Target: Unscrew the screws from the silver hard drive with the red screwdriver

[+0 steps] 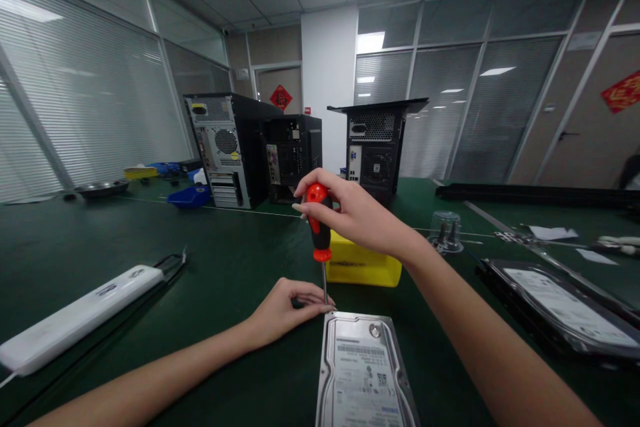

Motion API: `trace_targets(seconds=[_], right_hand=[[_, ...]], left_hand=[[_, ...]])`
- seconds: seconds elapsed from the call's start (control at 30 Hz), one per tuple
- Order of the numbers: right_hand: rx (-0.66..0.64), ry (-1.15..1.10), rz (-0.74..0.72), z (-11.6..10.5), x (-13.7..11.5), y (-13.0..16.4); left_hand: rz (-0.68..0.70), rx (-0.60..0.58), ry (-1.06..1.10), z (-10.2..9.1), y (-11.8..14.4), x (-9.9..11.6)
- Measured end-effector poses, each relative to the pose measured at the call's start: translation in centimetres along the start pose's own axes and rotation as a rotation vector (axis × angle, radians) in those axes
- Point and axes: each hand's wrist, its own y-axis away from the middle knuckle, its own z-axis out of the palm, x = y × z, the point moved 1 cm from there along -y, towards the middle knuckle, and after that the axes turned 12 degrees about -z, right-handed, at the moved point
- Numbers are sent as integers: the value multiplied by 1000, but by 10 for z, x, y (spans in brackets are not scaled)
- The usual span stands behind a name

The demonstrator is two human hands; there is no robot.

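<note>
A silver hard drive (363, 373) lies label up on the green table, its near end cut off by the picture's lower edge. My right hand (337, 203) grips a red and black screwdriver (321, 233) from above, fingers closed round the handle. The screwdriver stands nearly upright, its metal shaft coming down at the drive's far left corner. Thumb and fingertips of my left hand (295, 303) come together at that corner, close against the shaft's lower end. What they pinch, if anything, is hidden, and so is the screwdriver's tip.
Behind the hands sits a yellow bin (365, 265). A white power strip (85, 313) lies to the left. On the right are a clear cup (446, 230) and another hard drive (565, 303). Computer cases (225, 147) stand at the back, near a blue tray (189, 197).
</note>
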Motion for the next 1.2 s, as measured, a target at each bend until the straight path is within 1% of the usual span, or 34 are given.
trace_targets(seconds=[0.13, 0.33, 0.6, 0.77, 0.97, 1.2], right_hand=[[-2, -13, 26, -2, 3, 1], [-20, 1, -3, -5, 4, 1], [-53, -50, -15, -4, 2, 1], [-57, -55, -6, -4, 0, 1], [-55, -62, -40, -3, 3, 0], [-59, -56, -29, -5, 4, 1]], left_hand=[[-14, -2, 21, 1, -1, -4], [-20, -1, 56, 1, -1, -2], [-16, 4, 54, 0, -1, -2], [-15, 0, 55, 0, -1, -3], [-15, 21, 41, 1, 0, -1], [1, 22, 35, 0, 0, 0]])
